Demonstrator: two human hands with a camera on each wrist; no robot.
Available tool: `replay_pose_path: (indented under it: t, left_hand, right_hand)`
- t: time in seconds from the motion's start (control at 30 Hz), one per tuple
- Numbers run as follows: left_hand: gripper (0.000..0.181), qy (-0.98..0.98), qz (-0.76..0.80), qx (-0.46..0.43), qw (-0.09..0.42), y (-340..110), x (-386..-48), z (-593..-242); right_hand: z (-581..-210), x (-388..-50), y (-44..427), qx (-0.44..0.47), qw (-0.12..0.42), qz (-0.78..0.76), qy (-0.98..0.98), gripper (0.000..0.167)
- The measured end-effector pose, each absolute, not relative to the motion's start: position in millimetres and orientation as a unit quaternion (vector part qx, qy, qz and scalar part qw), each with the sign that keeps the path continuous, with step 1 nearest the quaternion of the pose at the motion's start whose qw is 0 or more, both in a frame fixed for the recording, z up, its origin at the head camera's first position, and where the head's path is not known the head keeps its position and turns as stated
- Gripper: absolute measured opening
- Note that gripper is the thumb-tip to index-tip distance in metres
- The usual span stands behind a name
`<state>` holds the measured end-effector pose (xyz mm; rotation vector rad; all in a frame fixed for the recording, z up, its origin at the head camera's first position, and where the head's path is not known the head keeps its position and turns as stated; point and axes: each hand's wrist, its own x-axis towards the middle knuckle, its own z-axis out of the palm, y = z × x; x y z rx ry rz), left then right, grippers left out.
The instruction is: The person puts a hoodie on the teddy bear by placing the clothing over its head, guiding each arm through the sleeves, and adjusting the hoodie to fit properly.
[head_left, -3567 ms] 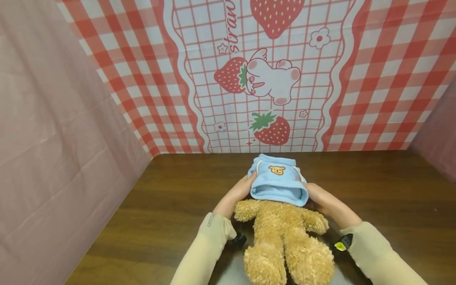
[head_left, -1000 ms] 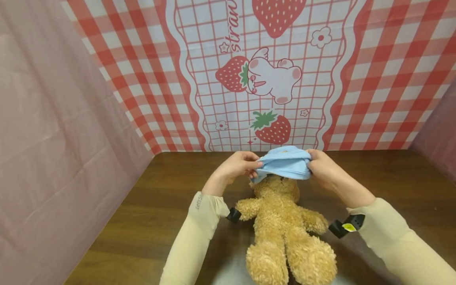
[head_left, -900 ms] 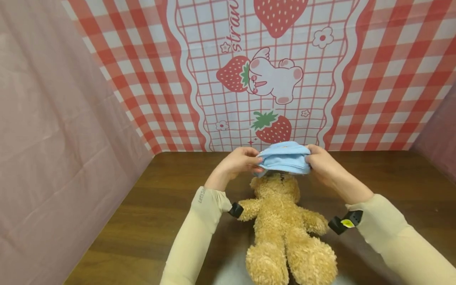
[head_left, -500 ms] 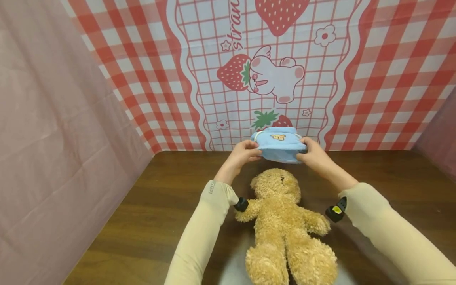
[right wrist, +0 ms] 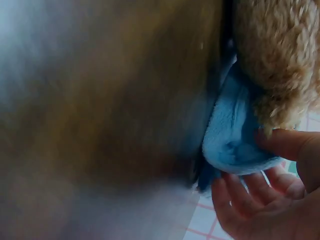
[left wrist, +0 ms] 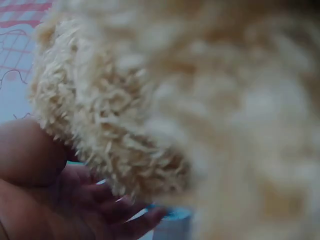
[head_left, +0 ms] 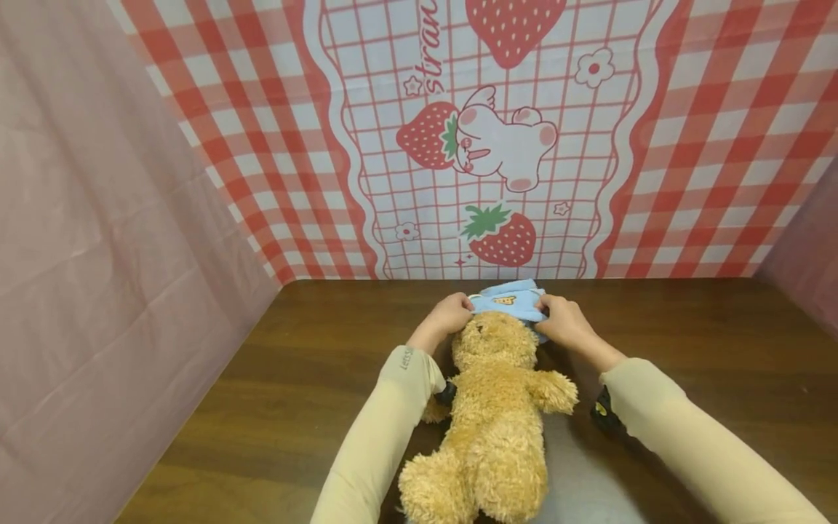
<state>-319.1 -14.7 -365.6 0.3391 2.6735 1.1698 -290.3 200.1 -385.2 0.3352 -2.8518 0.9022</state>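
Note:
A golden-brown teddy bear (head_left: 494,407) lies on its back on the table, its head away from me and turned slightly to one side. A small light-blue shirt (head_left: 507,300) with a yellow animal-face patch sits at the top of its head, covering the crown. At the shirt's left edge my left hand (head_left: 450,314) grips beside the head; in the left wrist view, bear fur hides much of that hand (left wrist: 65,205). My right hand (head_left: 566,326) pinches the opposite edge. The right wrist view shows its thumb and fingers on the shirt's hem (right wrist: 240,160), near the fur.
The brown wooden table (head_left: 275,407) ends at a red-and-white checked strawberry cloth (head_left: 393,196) behind. Pink curtain (head_left: 98,255) hangs along the left side, and another at the right.
The shirt has come down and toward me from above the bear onto the top of its head, with both hands. The bear's body and legs have shifted left and tilted.

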Motion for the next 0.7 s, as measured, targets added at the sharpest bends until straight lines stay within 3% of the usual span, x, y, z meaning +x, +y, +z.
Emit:
replay_pose_path:
  t: [0.1, 0.27, 0.37, 0.5, 0.7]
  left_hand:
    - [0.025, 0.894, 0.4, 0.144, 0.143, -19.7, -316.9, -362.8]
    - [0.063, 0.85, 0.407, 0.214, 0.257, -37.3, -314.4, -357.1]
    - [0.082, 0.833, 0.394, 0.248, 0.298, -46.7, -311.5, -358.4]
    - [0.094, 0.837, 0.388, 0.264, 0.282, -47.3, -306.5, -365.4]
    - [0.09, 0.858, 0.399, 0.241, 0.216, -35.8, -298.0, -373.8]
  right_hand:
    - [-387.7, -283.3, 199.9, 0.116, 0.053, 0.297, -0.946, 0.01]
    - [-385.7, -270.6, 200.2, 0.121, 0.038, 0.295, -0.947, 0.014]
    - [-385.7, -265.9, 199.3, 0.128, 0.029, 0.296, -0.946, 0.022]
    - [-388.7, -260.0, 195.7, 0.121, 0.006, 0.312, -0.942, 0.026]
    - [-390.6, -248.6, 191.0, 0.043, -0.038, 0.331, -0.942, 0.025]
